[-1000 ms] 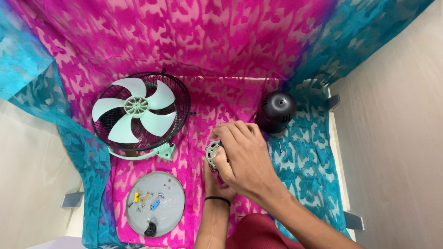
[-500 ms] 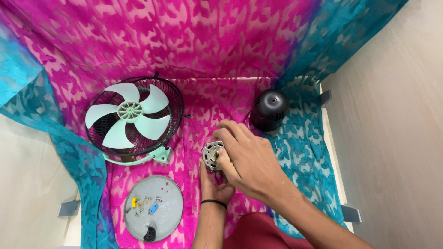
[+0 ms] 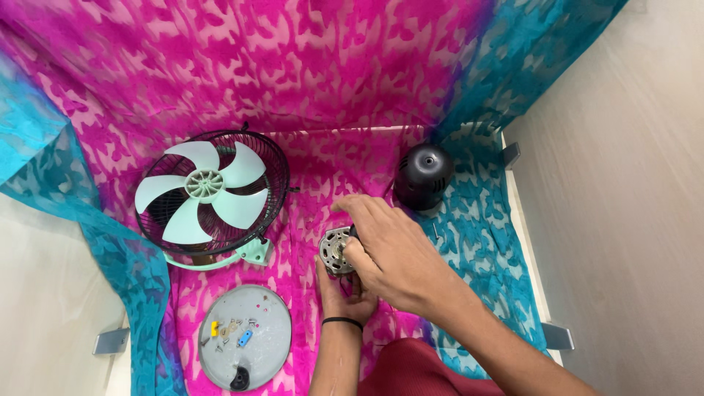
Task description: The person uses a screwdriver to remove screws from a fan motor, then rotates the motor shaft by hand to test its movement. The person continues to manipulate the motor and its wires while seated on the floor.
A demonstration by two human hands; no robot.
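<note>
Head camera, looking straight down: at the bottom edge your two forearms rise from a dark red garment [image 3: 414, 370], the left one banded by a thin black wristband [image 3: 342, 321]. To their left, nearest you, a round grey plate [image 3: 244, 336] lies flat on the pink and teal patterned cloth [image 3: 469, 66], carrying a few small loose parts, among them a yellow piece and a blue piece, with a black piece at its near rim. Just above your wrists, your left hand [image 3: 342, 292] cups a small metal fan motor [image 3: 336, 250] from below, fingers curled up around its underside, while your right hand [image 3: 392, 249] closes over the motor from the right, thumb and fingertips pinched at its face. The motor sits near the middle of the cloth, held just off it or resting on it; you cannot tell which from here. Farther out on the left, a black wire fan guard [image 3: 213, 194] with pale mint blades lies face up, a mint bracket at its near edge. Beyond your right hand, a black domed motor cover [image 3: 424, 176] stands apart on the cloth, before the draped backdrop.
</note>
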